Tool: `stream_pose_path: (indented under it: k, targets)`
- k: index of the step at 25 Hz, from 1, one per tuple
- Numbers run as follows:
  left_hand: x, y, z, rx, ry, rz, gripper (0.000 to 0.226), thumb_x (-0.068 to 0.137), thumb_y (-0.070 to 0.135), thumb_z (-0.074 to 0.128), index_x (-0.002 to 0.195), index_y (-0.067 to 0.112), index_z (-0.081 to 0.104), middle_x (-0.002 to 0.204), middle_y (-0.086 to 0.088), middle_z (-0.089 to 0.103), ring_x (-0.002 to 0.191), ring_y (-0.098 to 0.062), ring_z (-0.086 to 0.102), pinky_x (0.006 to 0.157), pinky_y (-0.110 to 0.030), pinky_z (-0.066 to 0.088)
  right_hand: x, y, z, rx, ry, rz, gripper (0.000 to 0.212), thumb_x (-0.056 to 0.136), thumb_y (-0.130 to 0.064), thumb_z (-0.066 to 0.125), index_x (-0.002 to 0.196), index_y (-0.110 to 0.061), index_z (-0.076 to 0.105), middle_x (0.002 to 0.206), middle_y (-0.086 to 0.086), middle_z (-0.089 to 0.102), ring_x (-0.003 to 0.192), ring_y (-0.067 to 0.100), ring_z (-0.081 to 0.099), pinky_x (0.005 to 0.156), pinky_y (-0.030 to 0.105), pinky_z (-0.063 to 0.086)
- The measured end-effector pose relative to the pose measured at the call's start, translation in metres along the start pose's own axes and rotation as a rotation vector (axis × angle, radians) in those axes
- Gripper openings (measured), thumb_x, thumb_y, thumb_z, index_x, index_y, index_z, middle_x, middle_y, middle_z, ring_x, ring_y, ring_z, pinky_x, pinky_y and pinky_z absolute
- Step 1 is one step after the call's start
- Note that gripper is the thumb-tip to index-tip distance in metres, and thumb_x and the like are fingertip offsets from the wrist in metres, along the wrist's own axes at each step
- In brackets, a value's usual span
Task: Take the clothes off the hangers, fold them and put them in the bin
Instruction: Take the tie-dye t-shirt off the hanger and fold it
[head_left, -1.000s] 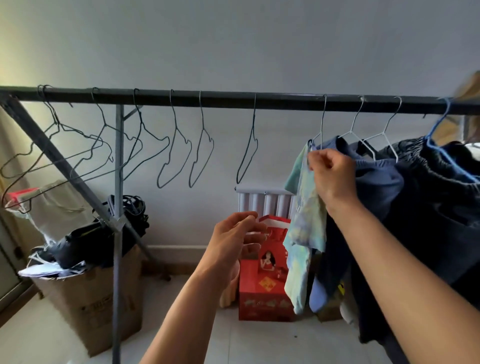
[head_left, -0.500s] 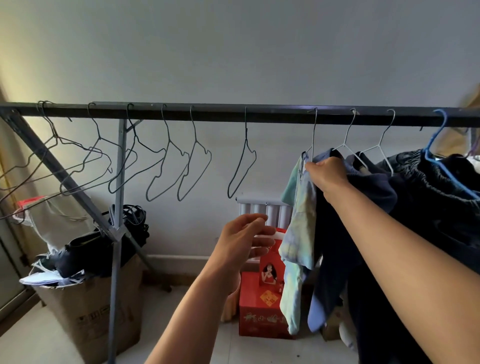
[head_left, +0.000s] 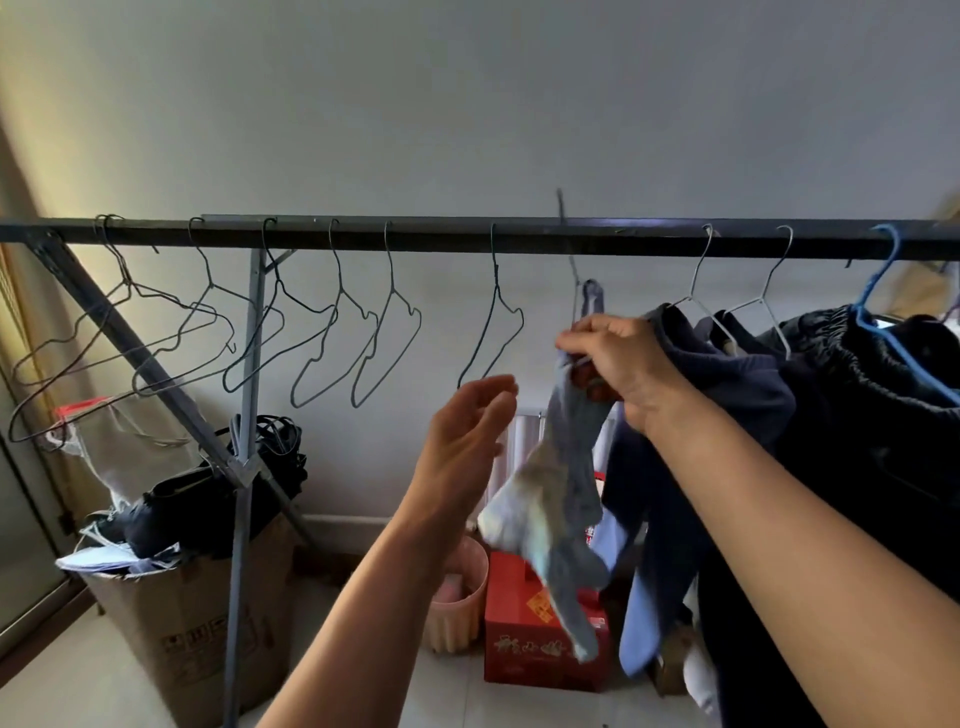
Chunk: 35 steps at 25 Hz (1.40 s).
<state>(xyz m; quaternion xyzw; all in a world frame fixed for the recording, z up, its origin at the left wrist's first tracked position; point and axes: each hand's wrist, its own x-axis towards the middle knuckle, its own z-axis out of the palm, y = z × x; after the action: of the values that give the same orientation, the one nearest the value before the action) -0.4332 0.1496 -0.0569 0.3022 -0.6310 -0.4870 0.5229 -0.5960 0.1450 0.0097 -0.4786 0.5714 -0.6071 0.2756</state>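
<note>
Your right hand (head_left: 621, 364) pinches the top of the pale blue garment (head_left: 558, 493) below the rail (head_left: 415, 235), cloth dangling blurred beneath it, while your left hand (head_left: 465, 434) hovers open just left, apart from it.

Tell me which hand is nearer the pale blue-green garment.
Right. The right hand grips the pale garment at its top end; the left hand is open to its left, apart from the cloth.

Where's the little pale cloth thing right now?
In the head view, the pale garment dangles from the right hand, right of centre below the rail, between the left hand and the dark blue clothes.
</note>
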Motion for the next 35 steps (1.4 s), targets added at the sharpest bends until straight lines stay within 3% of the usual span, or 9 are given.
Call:
stream_pose_path:
  k: [2, 6, 12, 15, 19, 26, 30, 32, 35]
  targets:
    - [0.003, 0.004, -0.001, 0.072, -0.063, 0.048, 0.028, 0.098, 0.017, 0.053, 0.126, 0.015, 0.060, 0.119, 0.004, 0.066, 0.098, 0.006, 0.061, 0.085, -0.014, 0.049, -0.022, 0.007, 0.005, 0.007, -0.102, 0.004, 0.022, 0.087, -0.005, 0.064, 0.068, -0.015, 0.060, 0.039, -0.012, 0.050, 0.034, 0.000, 0.042, 0.038, 0.013, 0.033]
    - [-0.003, 0.009, 0.000, 0.114, -0.236, 0.012, 0.029, 0.098, 0.005, 0.051, 0.126, -0.001, 0.056, 0.104, -0.015, 0.066, 0.071, 0.008, 0.063, 0.063, -0.006, 0.046, -0.049, 0.021, 0.011, 0.084, -0.178, 0.055, 0.022, 0.091, -0.005, 0.061, 0.070, -0.012, 0.060, 0.038, -0.013, 0.048, 0.033, -0.003, 0.043, 0.038, 0.010, 0.034]
    - [-0.009, 0.012, -0.019, 0.368, -0.353, -0.105, 0.011, 0.093, 0.018, 0.063, 0.089, 0.008, 0.065, 0.072, 0.003, 0.056, 0.059, 0.005, 0.051, 0.057, -0.007, 0.038, -0.064, 0.034, 0.024, 0.057, -0.216, 0.092, 0.020, 0.087, -0.005, 0.065, 0.069, -0.013, 0.064, 0.049, -0.008, 0.057, 0.042, -0.002, 0.048, 0.049, 0.014, 0.040]
    - [-0.007, 0.008, -0.029, 0.460, -0.321, -0.086, 0.022, 0.083, 0.017, 0.075, 0.067, 0.018, 0.059, 0.067, 0.004, 0.053, 0.064, -0.007, 0.048, 0.064, -0.021, 0.040, -0.071, 0.035, 0.035, 0.046, -0.223, 0.115, 0.021, 0.087, -0.005, 0.065, 0.067, -0.012, 0.061, 0.046, -0.008, 0.054, 0.037, -0.003, 0.045, 0.042, 0.012, 0.036]
    - [-0.007, 0.004, -0.041, 0.582, -0.273, -0.045, 0.020, 0.074, 0.024, 0.081, 0.067, 0.019, 0.063, 0.066, 0.003, 0.059, 0.064, -0.010, 0.051, 0.066, -0.031, 0.043, -0.073, 0.041, 0.045, 0.034, -0.197, 0.215, 0.026, 0.084, -0.010, 0.066, 0.061, -0.018, 0.059, 0.046, -0.005, 0.049, 0.048, 0.010, 0.042, 0.052, 0.024, 0.032]
    - [-0.025, 0.028, -0.053, 1.009, -0.336, -0.068, 0.030, 0.077, 0.046, 0.074, 0.069, 0.021, 0.060, 0.063, 0.005, 0.051, 0.061, -0.012, 0.044, 0.054, -0.027, 0.032, -0.079, 0.048, 0.057, 0.028, -0.173, 0.257, 0.018, 0.086, -0.011, 0.064, 0.069, -0.014, 0.059, 0.052, -0.003, 0.050, 0.053, 0.012, 0.037, 0.050, 0.025, 0.028]
    - [-0.032, 0.037, -0.056, 1.101, -0.222, 0.132, 0.035, 0.073, 0.040, 0.075, 0.060, 0.021, 0.048, 0.062, 0.008, 0.046, 0.071, -0.016, 0.043, 0.063, -0.030, 0.029, -0.080, 0.047, 0.063, 0.030, -0.166, 0.264, 0.028, 0.088, -0.014, 0.064, 0.062, -0.016, 0.053, 0.042, -0.006, 0.042, 0.049, 0.012, 0.034, 0.048, 0.026, 0.026]
    - [-0.037, 0.041, -0.057, 1.146, -0.157, 0.220, 0.028, 0.074, 0.040, 0.074, 0.067, 0.023, 0.053, 0.067, 0.012, 0.043, 0.077, -0.012, 0.039, 0.069, -0.028, 0.026, -0.079, 0.045, 0.065, 0.028, -0.146, 0.273, 0.030, 0.088, -0.014, 0.063, 0.061, -0.016, 0.050, 0.048, -0.001, 0.041, 0.049, 0.012, 0.033, 0.048, 0.025, 0.025]
    - [-0.043, 0.042, -0.059, 1.155, -0.168, 0.281, 0.021, 0.075, 0.040, 0.072, 0.074, 0.022, 0.061, 0.070, 0.009, 0.046, 0.077, -0.010, 0.040, 0.062, -0.019, 0.026, -0.077, 0.041, 0.066, 0.033, -0.093, 0.281, 0.031, 0.089, -0.013, 0.062, 0.061, -0.014, 0.049, 0.055, 0.002, 0.040, 0.050, 0.013, 0.033, 0.048, 0.025, 0.024]
